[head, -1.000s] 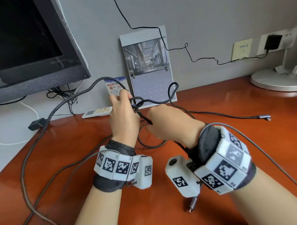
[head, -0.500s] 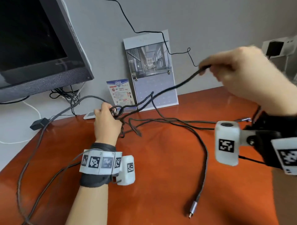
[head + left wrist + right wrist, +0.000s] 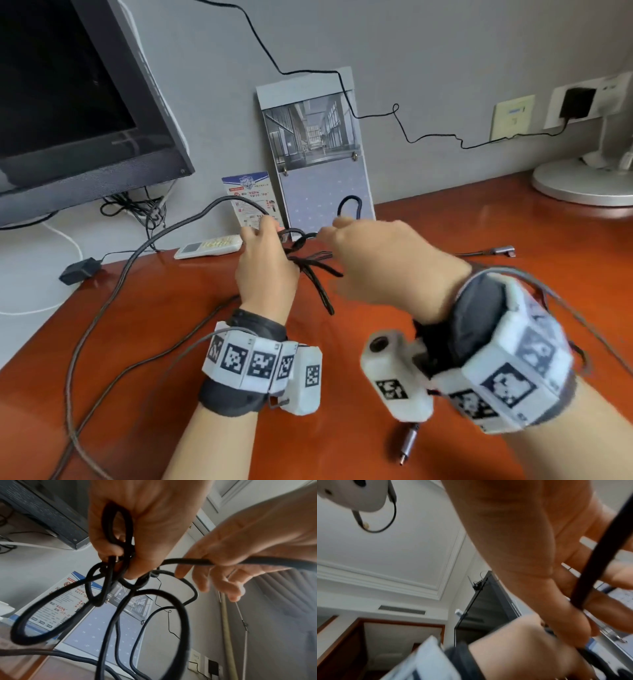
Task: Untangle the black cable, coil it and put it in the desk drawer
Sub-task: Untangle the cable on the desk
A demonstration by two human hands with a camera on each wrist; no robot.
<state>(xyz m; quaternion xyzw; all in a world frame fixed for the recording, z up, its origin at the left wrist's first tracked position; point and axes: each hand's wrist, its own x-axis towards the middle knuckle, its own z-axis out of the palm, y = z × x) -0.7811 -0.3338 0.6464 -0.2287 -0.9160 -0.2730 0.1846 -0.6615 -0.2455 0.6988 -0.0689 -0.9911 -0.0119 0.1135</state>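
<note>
The black cable (image 3: 310, 270) is tangled in a knot held above the red-brown desk (image 3: 376, 455). My left hand (image 3: 270, 233) grips the knot's loops; the left wrist view shows its fingers curled round several loops of the cable (image 3: 118, 536). My right hand (image 3: 332, 233) is close beside it on the right and pinches one strand (image 3: 188, 561) between thumb and fingers. That strand (image 3: 590, 561) runs across the right palm. A small loop (image 3: 349, 205) stands up behind the right hand. One metal plug (image 3: 409, 442) lies on the desk near me. No drawer is in view.
A dark monitor (image 3: 68, 102) stands at the left, a white remote (image 3: 209, 245) below it. A calendar (image 3: 318, 154) and a card (image 3: 251, 198) lean on the wall. A lamp base (image 3: 582, 181) sits far right. Grey cables (image 3: 96, 308) trail over the desk's left side.
My right hand, raised up and to the right with a strand half a second ago, has come back down to the knot beside the left hand. The left hand has kept its grip.
</note>
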